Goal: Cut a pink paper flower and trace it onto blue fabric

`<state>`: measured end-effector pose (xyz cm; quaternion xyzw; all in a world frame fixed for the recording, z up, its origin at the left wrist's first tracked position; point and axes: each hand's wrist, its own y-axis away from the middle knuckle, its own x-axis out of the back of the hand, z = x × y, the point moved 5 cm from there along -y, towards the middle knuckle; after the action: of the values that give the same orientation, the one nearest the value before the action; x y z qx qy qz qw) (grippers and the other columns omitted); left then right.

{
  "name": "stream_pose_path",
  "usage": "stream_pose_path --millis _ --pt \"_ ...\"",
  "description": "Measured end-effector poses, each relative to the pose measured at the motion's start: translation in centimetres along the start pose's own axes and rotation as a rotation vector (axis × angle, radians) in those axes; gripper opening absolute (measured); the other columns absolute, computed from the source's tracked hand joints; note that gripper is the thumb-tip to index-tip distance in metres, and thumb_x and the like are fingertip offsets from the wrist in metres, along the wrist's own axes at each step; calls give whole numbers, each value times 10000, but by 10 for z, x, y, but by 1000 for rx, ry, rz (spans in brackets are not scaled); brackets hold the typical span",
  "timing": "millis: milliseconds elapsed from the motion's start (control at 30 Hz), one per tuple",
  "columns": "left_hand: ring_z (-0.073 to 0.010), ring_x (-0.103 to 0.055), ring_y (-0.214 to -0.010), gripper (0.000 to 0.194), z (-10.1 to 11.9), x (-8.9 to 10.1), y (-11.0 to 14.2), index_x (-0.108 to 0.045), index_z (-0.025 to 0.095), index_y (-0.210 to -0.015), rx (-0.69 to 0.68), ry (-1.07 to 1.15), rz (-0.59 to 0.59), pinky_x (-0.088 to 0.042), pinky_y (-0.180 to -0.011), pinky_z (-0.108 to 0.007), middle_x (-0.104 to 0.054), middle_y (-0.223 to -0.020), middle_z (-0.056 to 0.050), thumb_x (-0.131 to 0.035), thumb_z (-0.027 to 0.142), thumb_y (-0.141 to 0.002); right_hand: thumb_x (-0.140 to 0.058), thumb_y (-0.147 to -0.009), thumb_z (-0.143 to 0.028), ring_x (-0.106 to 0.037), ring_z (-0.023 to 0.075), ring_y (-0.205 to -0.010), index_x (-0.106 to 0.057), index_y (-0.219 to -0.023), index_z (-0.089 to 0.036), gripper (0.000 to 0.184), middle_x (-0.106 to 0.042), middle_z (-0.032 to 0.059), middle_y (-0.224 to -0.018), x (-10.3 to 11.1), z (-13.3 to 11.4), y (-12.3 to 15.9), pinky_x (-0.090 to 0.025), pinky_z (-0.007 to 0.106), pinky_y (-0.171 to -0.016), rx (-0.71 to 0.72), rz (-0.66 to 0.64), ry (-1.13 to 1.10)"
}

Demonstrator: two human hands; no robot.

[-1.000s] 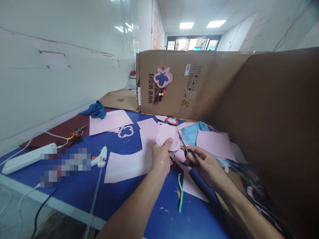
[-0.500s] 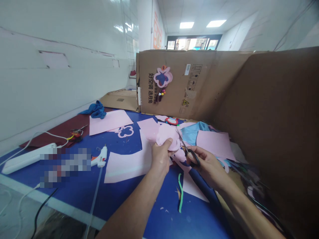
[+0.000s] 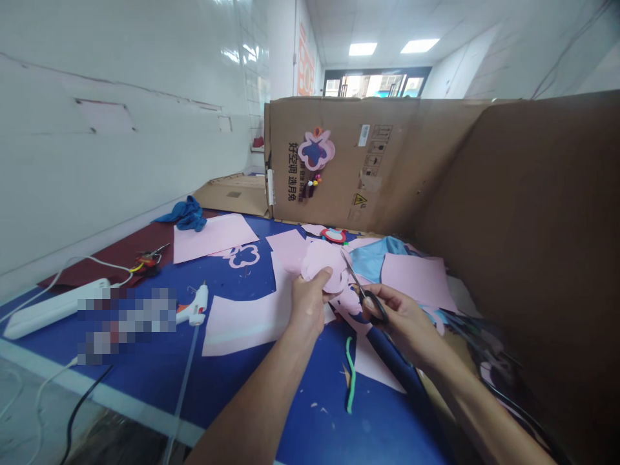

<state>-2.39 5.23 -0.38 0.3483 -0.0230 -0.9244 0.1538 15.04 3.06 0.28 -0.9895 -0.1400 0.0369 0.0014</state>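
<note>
My left hand (image 3: 307,303) pinches a rounded pink foam piece (image 3: 322,259) and holds it up over the blue table (image 3: 232,381). My right hand (image 3: 402,321) grips black-handled scissors (image 3: 364,290), fingers through the loops. The blades point up and left, with their tips at the right edge of the pink piece. Pink offcuts (image 3: 356,307) hang or lie just below the two hands.
Pink foam sheets (image 3: 213,236) and a light blue sheet (image 3: 372,258) lie about. A white glue gun (image 3: 196,307), a power strip (image 3: 53,309), small pliers (image 3: 148,260), a blue cloth (image 3: 186,214) and a green strip (image 3: 351,374) are on the table. Cardboard walls (image 3: 523,245) stand behind and right, one bearing a pink ornament (image 3: 316,152).
My left hand has turned the pink piece slightly, lifting it a little. The scissors' blades have shifted up along its right edge. Nothing else has moved.
</note>
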Motion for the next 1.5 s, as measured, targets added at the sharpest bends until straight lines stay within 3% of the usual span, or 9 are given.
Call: stream_pose_path --millis 600,1233,1500 --pt "-231 -777 -778 448 2 -2 2 -769 108 -1083 1 17 12 -653 -673 -335 -821 -1059 -162 -882 191 -658 -953 -751 -544 -526 154 -730 -752 -1034 -198 490 -648 19 -797 0 4 0 -360 273 -633 -13 -14 -103" --pt "-235 -783 -774 508 1 1 0 -765 127 -1146 15 -11 14 -649 -677 -341 -826 -1016 -145 -890 211 -661 -947 -732 -568 -533 193 -735 -768 -1051 -196 522 -654 35 -793 2 0 1 -354 303 -649 -23 2 -41" --pt "-247 -789 -828 526 3 1 -1 -769 143 -1156 3 1 -5 -642 -670 -326 -822 -1071 -145 -907 234 -657 -931 -747 -594 -483 162 -700 -756 -1023 -186 522 -638 24 -772 0 -2 1 -322 289 -631 -21 -17 -19"
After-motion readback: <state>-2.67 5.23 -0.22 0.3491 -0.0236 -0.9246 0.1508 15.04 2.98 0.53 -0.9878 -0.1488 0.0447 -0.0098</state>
